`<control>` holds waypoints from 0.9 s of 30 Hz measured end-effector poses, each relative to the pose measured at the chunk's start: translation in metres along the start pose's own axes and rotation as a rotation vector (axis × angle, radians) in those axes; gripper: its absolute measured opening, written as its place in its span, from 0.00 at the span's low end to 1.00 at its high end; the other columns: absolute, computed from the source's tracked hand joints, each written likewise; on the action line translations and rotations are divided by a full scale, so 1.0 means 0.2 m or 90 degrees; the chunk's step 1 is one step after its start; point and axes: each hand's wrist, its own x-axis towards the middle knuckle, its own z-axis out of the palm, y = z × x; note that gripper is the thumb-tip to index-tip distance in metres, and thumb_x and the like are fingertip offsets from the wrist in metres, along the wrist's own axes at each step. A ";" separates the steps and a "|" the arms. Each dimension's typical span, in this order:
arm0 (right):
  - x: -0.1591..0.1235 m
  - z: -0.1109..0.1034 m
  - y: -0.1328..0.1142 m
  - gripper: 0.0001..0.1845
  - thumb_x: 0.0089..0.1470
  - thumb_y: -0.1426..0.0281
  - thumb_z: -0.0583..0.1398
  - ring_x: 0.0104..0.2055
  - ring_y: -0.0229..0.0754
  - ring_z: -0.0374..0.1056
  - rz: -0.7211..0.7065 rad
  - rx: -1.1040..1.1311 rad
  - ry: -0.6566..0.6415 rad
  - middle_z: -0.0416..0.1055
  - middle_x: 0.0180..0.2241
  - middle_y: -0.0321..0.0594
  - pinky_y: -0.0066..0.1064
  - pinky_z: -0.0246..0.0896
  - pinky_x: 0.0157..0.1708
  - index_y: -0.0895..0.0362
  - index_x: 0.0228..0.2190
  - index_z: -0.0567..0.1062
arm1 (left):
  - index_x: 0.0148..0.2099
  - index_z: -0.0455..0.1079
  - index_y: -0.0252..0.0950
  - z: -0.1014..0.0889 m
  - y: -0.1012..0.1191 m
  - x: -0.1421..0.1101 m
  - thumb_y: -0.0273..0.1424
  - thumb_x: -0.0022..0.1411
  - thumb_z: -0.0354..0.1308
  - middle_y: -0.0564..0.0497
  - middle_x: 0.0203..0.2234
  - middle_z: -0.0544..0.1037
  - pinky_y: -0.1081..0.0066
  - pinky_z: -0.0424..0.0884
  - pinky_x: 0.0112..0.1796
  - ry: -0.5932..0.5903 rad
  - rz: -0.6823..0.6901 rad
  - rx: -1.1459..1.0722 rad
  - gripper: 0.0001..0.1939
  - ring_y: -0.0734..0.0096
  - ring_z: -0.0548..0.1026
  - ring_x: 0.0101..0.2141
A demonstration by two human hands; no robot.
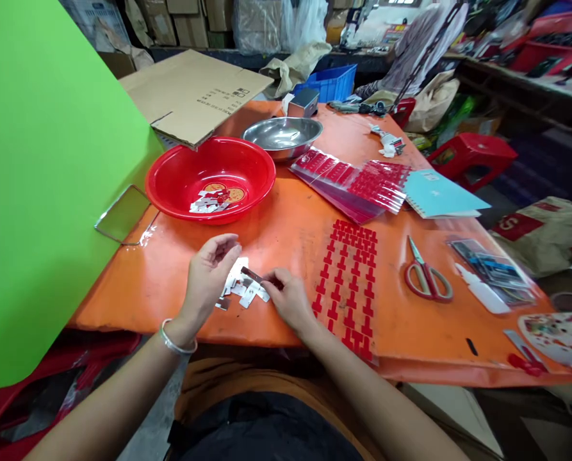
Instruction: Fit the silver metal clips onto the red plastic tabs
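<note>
My right hand (288, 298) pinches a small dark, shiny metal plate (252, 275) between thumb and fingers. Beneath it lies a loose heap of small T-shaped metal pieces (250, 293), silvery white. Just left of the heap, my left hand (211, 272) is raised with loosely curved fingers and a gap to the thumb; nothing shows in it. To the right of my right hand lies a sheet of red T-shaped stickers (346, 288). A red basin (170, 192) stands behind my left hand, with more metal pieces, some with red on them, at its bottom.
A steel bowl (283, 152), red sticker sheets (353, 179) and a blue notebook (442, 192) lie farther back. Scissors (428, 278) and a white bottle (482, 291) are at right. A green board (50, 179) blocks the left; a cardboard sheet (194, 89) overhangs the basin.
</note>
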 end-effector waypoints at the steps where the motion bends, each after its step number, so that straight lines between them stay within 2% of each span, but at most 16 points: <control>1: -0.01 -0.01 0.00 0.05 0.52 0.73 0.58 0.30 0.38 0.63 0.061 0.109 0.013 0.69 0.26 0.36 0.30 0.59 0.31 0.56 0.26 0.71 | 0.46 0.70 0.34 0.03 -0.03 -0.03 0.35 0.55 0.61 0.48 0.38 0.76 0.70 0.69 0.44 0.024 -0.035 -0.050 0.17 0.70 0.74 0.40; 3: -0.03 -0.03 0.00 0.05 0.49 0.68 0.60 0.24 0.35 0.61 0.187 0.308 0.032 0.68 0.22 0.33 0.28 0.57 0.25 0.56 0.25 0.71 | 0.46 0.67 0.35 0.09 -0.09 -0.09 0.35 0.52 0.64 0.50 0.37 0.75 0.72 0.70 0.40 0.045 -0.108 -0.139 0.20 0.72 0.73 0.38; 6: -0.06 -0.04 -0.02 0.11 0.42 0.63 0.64 0.20 0.33 0.58 0.318 0.493 0.064 0.67 0.18 0.31 0.26 0.54 0.20 0.57 0.24 0.71 | 0.41 0.67 0.33 0.20 -0.16 -0.16 0.36 0.49 0.66 0.52 0.32 0.74 0.75 0.70 0.32 -0.028 -0.213 -0.222 0.19 0.75 0.73 0.32; 8: -0.07 -0.04 -0.02 0.13 0.39 0.61 0.66 0.19 0.32 0.58 0.349 0.542 0.083 0.67 0.18 0.31 0.25 0.53 0.19 0.58 0.24 0.72 | 0.36 0.68 0.32 0.24 -0.18 -0.18 0.37 0.48 0.66 0.53 0.27 0.74 0.76 0.69 0.29 -0.084 -0.240 -0.221 0.16 0.76 0.72 0.27; 10: -0.09 -0.04 -0.03 0.13 0.40 0.62 0.65 0.20 0.32 0.59 0.348 0.543 0.075 0.69 0.19 0.32 0.24 0.53 0.19 0.59 0.26 0.73 | 0.33 0.69 0.32 0.25 -0.19 -0.17 0.37 0.48 0.65 0.54 0.24 0.74 0.75 0.69 0.29 -0.099 -0.240 -0.199 0.15 0.76 0.72 0.25; 12: -0.11 -0.06 -0.02 0.13 0.43 0.62 0.64 0.21 0.33 0.61 0.331 0.497 0.065 0.71 0.22 0.34 0.25 0.56 0.20 0.59 0.30 0.75 | 0.33 0.70 0.32 0.22 -0.18 -0.15 0.38 0.49 0.64 0.53 0.24 0.75 0.73 0.71 0.31 -0.111 -0.247 -0.172 0.14 0.74 0.73 0.26; 14: -0.12 -0.08 -0.01 0.14 0.47 0.63 0.61 0.26 0.36 0.65 0.281 0.408 0.077 0.73 0.27 0.37 0.27 0.61 0.24 0.59 0.35 0.75 | 0.35 0.71 0.32 0.19 -0.15 -0.13 0.38 0.51 0.62 0.52 0.26 0.76 0.71 0.72 0.32 -0.154 -0.252 -0.120 0.13 0.70 0.75 0.27; 17: -0.15 -0.13 0.03 0.13 0.53 0.67 0.58 0.36 0.41 0.68 0.132 0.193 0.127 0.74 0.35 0.43 0.34 0.65 0.37 0.59 0.39 0.75 | 0.36 0.73 0.34 0.16 -0.11 -0.14 0.35 0.57 0.56 0.52 0.25 0.76 0.71 0.69 0.31 -0.255 -0.155 0.089 0.10 0.68 0.75 0.28; 20: -0.19 -0.17 0.09 0.14 0.57 0.70 0.56 0.41 0.46 0.65 -0.029 -0.042 0.162 0.72 0.38 0.46 0.40 0.63 0.44 0.59 0.44 0.75 | 0.35 0.74 0.36 0.20 -0.08 -0.20 0.32 0.61 0.53 0.50 0.26 0.78 0.70 0.65 0.32 -0.307 0.008 0.365 0.10 0.67 0.74 0.29; 22: -0.23 -0.20 0.12 0.16 0.59 0.72 0.54 0.42 0.46 0.63 -0.101 -0.149 0.168 0.71 0.38 0.47 0.40 0.62 0.45 0.60 0.47 0.73 | 0.36 0.74 0.36 0.24 -0.08 -0.25 0.30 0.63 0.51 0.48 0.29 0.78 0.70 0.65 0.33 -0.320 0.073 0.499 0.11 0.65 0.74 0.31; 24: -0.27 -0.22 0.14 0.17 0.59 0.74 0.53 0.42 0.47 0.62 -0.142 -0.224 0.154 0.71 0.39 0.47 0.40 0.62 0.45 0.59 0.49 0.72 | 0.37 0.74 0.35 0.29 -0.09 -0.29 0.28 0.64 0.49 0.46 0.30 0.77 0.69 0.66 0.34 -0.339 0.110 0.569 0.11 0.64 0.74 0.32; 27: -0.32 -0.25 0.17 0.16 0.59 0.74 0.53 0.44 0.48 0.61 -0.169 -0.314 0.117 0.72 0.42 0.45 0.41 0.62 0.45 0.58 0.48 0.73 | 0.37 0.74 0.34 0.33 -0.13 -0.31 0.25 0.64 0.48 0.46 0.32 0.77 0.70 0.67 0.36 -0.365 0.139 0.586 0.12 0.65 0.74 0.34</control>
